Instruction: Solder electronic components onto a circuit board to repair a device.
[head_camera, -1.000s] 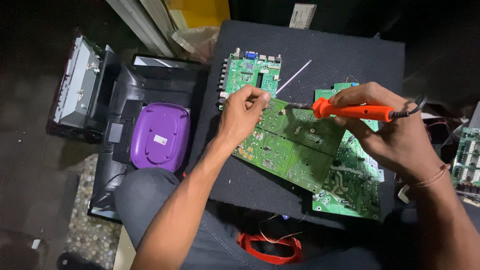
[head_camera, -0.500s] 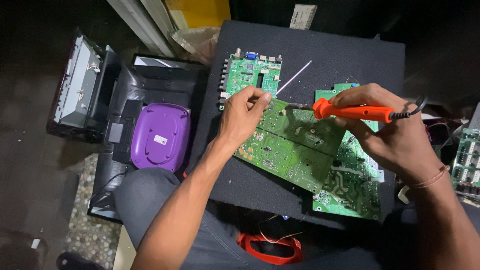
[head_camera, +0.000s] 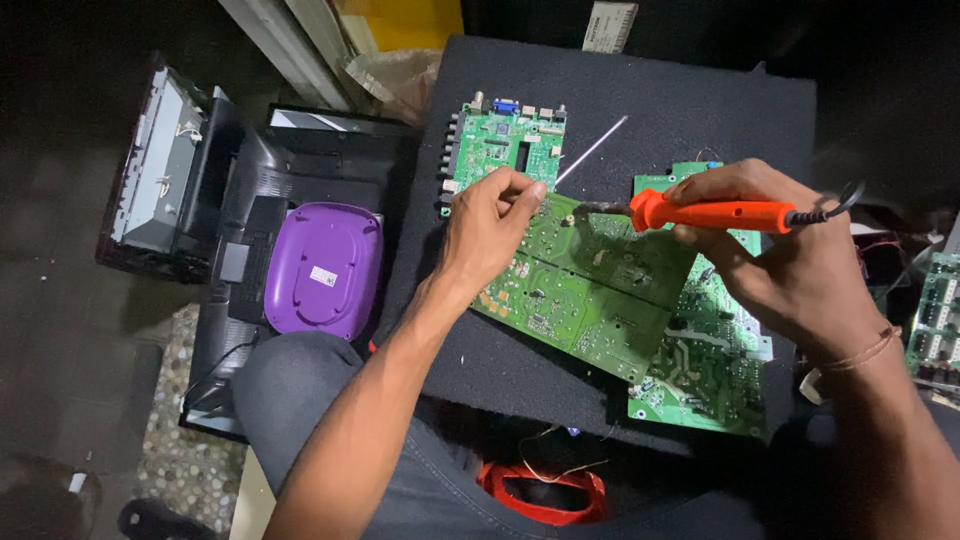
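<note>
My right hand (head_camera: 790, 265) grips an orange soldering iron (head_camera: 715, 213), its dark tip touching a tilted green circuit board (head_camera: 585, 285) near the board's upper edge. My left hand (head_camera: 490, 225) rests on the left end of that board, fingers pinched around a thin solder wire (head_camera: 592, 150) that runs up and to the right. A second green board (head_camera: 500, 145) lies behind my left hand. A third green board (head_camera: 705, 370) sits under my right hand. All rest on a black mat (head_camera: 680, 100).
A purple oval device (head_camera: 322, 268) lies on a black monitor back (head_camera: 235, 300) at the left. A metal chassis (head_camera: 155, 160) stands farther left. A red ring-shaped object (head_camera: 545, 495) with wires sits by my lap. More green boards (head_camera: 935, 320) are at the right edge.
</note>
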